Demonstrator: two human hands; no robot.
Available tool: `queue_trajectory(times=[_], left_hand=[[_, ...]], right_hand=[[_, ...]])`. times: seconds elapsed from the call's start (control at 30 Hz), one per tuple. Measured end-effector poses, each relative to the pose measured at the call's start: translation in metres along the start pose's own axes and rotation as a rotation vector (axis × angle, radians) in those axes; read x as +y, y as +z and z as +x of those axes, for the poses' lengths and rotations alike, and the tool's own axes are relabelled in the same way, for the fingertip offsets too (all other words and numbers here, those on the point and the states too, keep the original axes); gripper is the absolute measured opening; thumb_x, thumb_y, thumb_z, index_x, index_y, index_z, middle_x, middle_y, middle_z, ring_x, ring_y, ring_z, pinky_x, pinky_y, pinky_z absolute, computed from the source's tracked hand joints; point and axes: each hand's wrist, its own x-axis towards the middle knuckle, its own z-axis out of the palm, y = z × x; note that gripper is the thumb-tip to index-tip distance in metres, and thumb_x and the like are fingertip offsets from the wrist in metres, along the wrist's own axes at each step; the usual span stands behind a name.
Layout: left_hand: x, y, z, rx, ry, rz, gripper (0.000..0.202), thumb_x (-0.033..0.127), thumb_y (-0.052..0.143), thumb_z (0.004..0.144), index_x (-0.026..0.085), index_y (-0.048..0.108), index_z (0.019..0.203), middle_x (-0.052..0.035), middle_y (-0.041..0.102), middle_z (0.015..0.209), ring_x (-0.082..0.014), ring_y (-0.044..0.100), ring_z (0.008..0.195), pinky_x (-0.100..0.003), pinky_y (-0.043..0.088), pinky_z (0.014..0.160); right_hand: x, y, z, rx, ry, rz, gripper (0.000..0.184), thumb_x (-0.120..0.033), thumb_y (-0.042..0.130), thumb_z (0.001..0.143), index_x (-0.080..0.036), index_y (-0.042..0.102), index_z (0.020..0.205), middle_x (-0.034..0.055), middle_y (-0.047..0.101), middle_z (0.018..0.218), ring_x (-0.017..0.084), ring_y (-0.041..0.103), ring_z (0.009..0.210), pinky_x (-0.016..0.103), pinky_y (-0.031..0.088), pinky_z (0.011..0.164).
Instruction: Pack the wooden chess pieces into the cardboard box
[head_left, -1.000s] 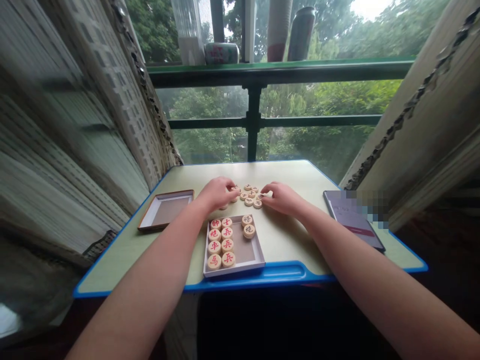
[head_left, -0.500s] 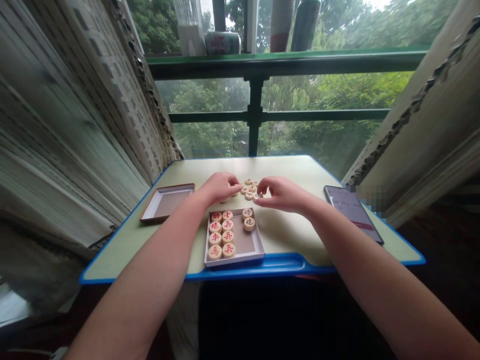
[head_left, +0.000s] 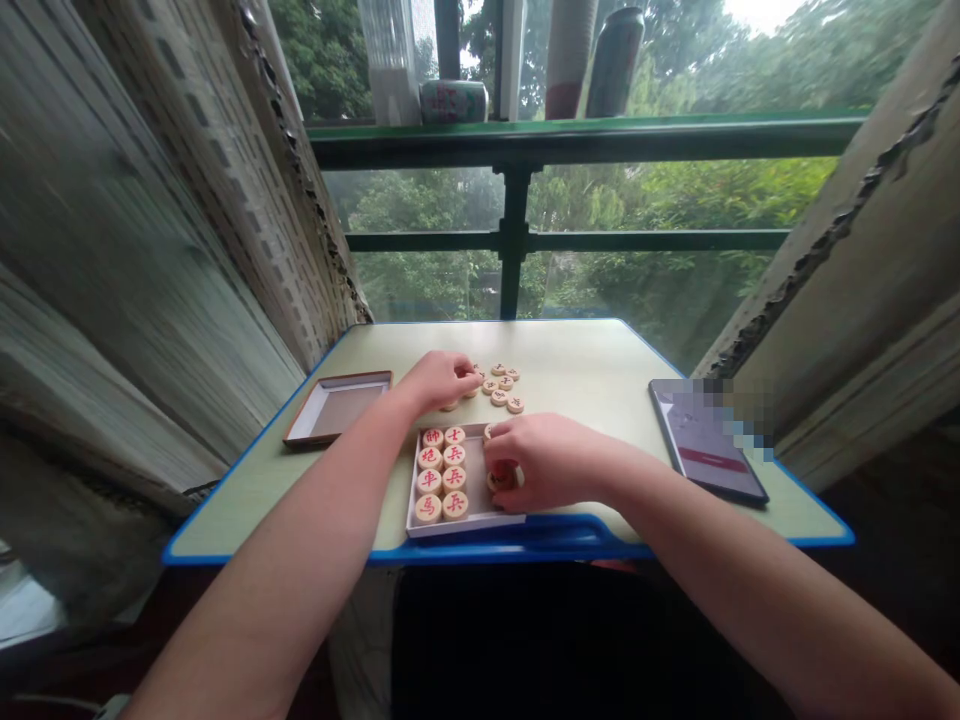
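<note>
A shallow white box (head_left: 459, 522) near the table's front edge holds several round wooden chess pieces with red characters (head_left: 442, 470). My right hand (head_left: 536, 462) is over the box's right side, fingers curled round a wooden piece (head_left: 501, 479) that touches the box floor. Further back lies a loose group of pieces (head_left: 501, 386) on the table. My left hand (head_left: 439, 378) rests at the left edge of that group, fingers pinched on a piece that is mostly hidden.
The box lid (head_left: 337, 408), brown-edged, lies at the table's left. A phone (head_left: 705, 438) lies at the right. The blue-rimmed table (head_left: 570, 545) stands against a railed window; cans and cups (head_left: 454, 100) stand on the sill. Curtains hang on both sides.
My right hand has moved from the loose group back toward me, carrying a piece down into the box. My left hand has stayed at the group.
</note>
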Motion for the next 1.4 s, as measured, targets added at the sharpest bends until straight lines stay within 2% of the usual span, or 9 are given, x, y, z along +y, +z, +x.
queue_trajectory(times=[0.13,0.27,0.4,0.67,0.9,1.0,1.13,1.23,1.4], left_hand=[[-0.001,0.001,0.001,-0.006,-0.011,0.013,0.034,0.043,0.054,0.072,0.016,0.070,0.085,-0.0050,0.071,0.080,-0.0167,0.059,0.068,-0.026,0.042,0.059],[0.002,-0.001,-0.001,0.006,-0.007,0.014,0.034,0.042,0.054,0.072,0.016,0.070,0.086,-0.0054,0.070,0.081,-0.0168,0.059,0.069,-0.026,0.043,0.060],[0.005,-0.002,-0.002,0.006,-0.003,0.026,0.035,0.042,0.053,0.072,0.015,0.070,0.087,-0.0061,0.070,0.082,-0.0177,0.059,0.071,-0.027,0.043,0.063],[0.004,-0.002,-0.001,-0.003,0.005,0.032,0.037,0.044,0.053,0.072,0.014,0.070,0.086,-0.0066,0.070,0.082,-0.0181,0.058,0.070,-0.027,0.042,0.063],[0.004,-0.001,-0.001,0.003,-0.001,0.021,0.035,0.041,0.053,0.071,0.014,0.071,0.085,-0.0055,0.070,0.080,-0.0169,0.057,0.069,-0.026,0.041,0.062],[0.004,-0.001,-0.001,0.006,-0.005,0.016,0.034,0.040,0.054,0.071,0.014,0.071,0.084,-0.0056,0.070,0.080,-0.0169,0.057,0.069,-0.026,0.041,0.061],[0.004,-0.001,-0.002,-0.008,-0.010,0.005,0.033,0.040,0.054,0.071,0.014,0.070,0.084,-0.0057,0.070,0.079,-0.0164,0.057,0.067,-0.025,0.040,0.059],[0.004,0.000,-0.002,-0.009,-0.006,0.010,0.033,0.039,0.055,0.071,0.013,0.071,0.084,-0.0063,0.070,0.079,-0.0165,0.057,0.067,-0.026,0.040,0.059],[0.000,-0.001,0.000,0.044,-0.030,-0.083,0.033,0.041,0.057,0.071,0.013,0.071,0.082,-0.0059,0.070,0.077,-0.0167,0.058,0.068,-0.027,0.041,0.062]], right_hand=[[-0.002,-0.001,-0.002,0.014,-0.010,0.040,0.007,-0.025,0.061,0.067,-0.018,0.061,0.069,0.0008,0.061,0.075,0.010,0.048,0.058,0.022,0.032,0.053],[-0.002,-0.005,-0.002,-0.003,-0.049,0.089,0.013,-0.020,0.060,0.068,-0.020,0.066,0.079,0.0010,0.061,0.080,0.010,0.049,0.060,0.022,0.033,0.055],[-0.001,-0.003,0.000,-0.038,-0.082,0.096,0.012,-0.017,0.058,0.069,-0.020,0.067,0.075,0.0014,0.061,0.078,0.011,0.051,0.064,0.022,0.035,0.057],[0.001,0.003,0.003,-0.015,-0.038,0.104,0.007,-0.019,0.058,0.068,-0.018,0.063,0.072,0.0022,0.060,0.078,0.011,0.050,0.062,0.022,0.036,0.057],[0.001,-0.007,-0.001,0.003,-0.082,0.202,0.005,-0.013,0.058,0.069,-0.015,0.062,0.071,0.0006,0.059,0.074,0.008,0.045,0.060,0.021,0.033,0.057],[-0.002,-0.012,-0.004,-0.077,-0.121,0.241,0.010,-0.018,0.064,0.068,-0.016,0.064,0.078,-0.0005,0.059,0.074,0.008,0.045,0.060,0.020,0.032,0.055],[-0.008,-0.013,-0.006,-0.150,-0.046,0.171,0.017,-0.026,0.068,0.065,-0.018,0.067,0.079,-0.0020,0.060,0.066,0.008,0.041,0.052,0.021,0.028,0.049],[-0.010,-0.009,-0.004,-0.143,-0.016,0.129,0.010,-0.025,0.064,0.067,-0.019,0.069,0.073,-0.0021,0.060,0.062,0.007,0.040,0.048,0.021,0.027,0.048],[-0.009,-0.003,0.000,-0.109,0.031,0.059,0.011,-0.025,0.062,0.068,-0.019,0.070,0.068,-0.0002,0.062,0.058,0.008,0.041,0.047,0.023,0.026,0.048]])
